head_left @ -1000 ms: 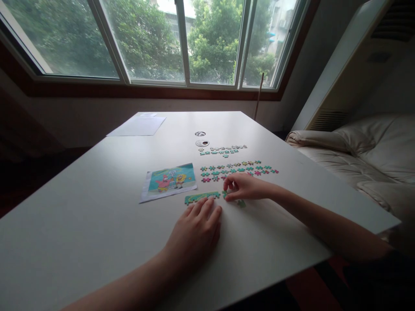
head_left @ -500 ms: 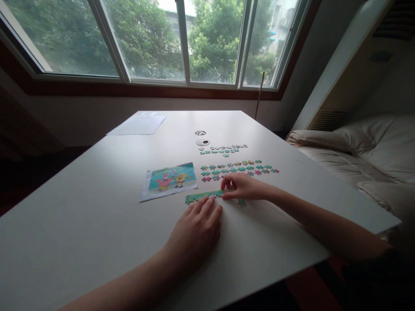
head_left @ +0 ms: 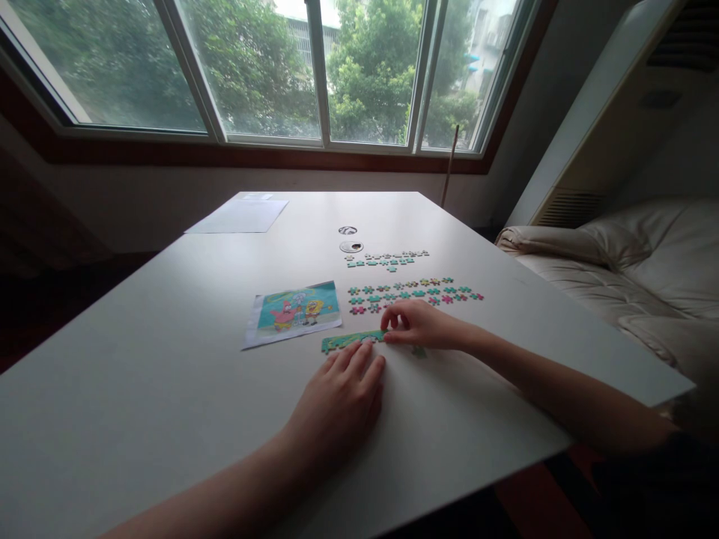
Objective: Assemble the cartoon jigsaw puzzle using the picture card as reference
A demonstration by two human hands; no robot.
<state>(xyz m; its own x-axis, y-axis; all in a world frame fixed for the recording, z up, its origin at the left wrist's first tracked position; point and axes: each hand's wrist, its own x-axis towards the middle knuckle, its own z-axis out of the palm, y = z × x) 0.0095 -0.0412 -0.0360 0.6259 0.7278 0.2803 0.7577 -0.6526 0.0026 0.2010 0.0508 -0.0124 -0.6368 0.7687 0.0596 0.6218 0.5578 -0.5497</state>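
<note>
A joined strip of green and teal jigsaw puzzle pieces [head_left: 338,343] lies on the white table [head_left: 202,404]. My left hand [head_left: 344,393] rests along the strip's near edge, fingers stretched out and fingertips touching it. At the strip's right end, my right hand [head_left: 424,324] pinches a puzzle piece between thumb and forefinger; the fingers mostly hide that piece. One loose puzzle piece [head_left: 419,351] sits in shadow below my right hand. Left of the strip is a printed cartoon picture [head_left: 297,311]. Rows of loose puzzle pieces [head_left: 413,295] spread beyond my right hand, partly covered by it.
Farther back are more loose puzzle pieces [head_left: 385,261] and two round table inserts [head_left: 351,247], [head_left: 347,230]. White paper sheets [head_left: 239,216] lie at the far left corner. A cream sofa [head_left: 612,254] stands to the right, and a window [head_left: 269,75] is ahead.
My right hand has shifted very slightly left at the strip's end. My left hand and the other pieces look unmoved.
</note>
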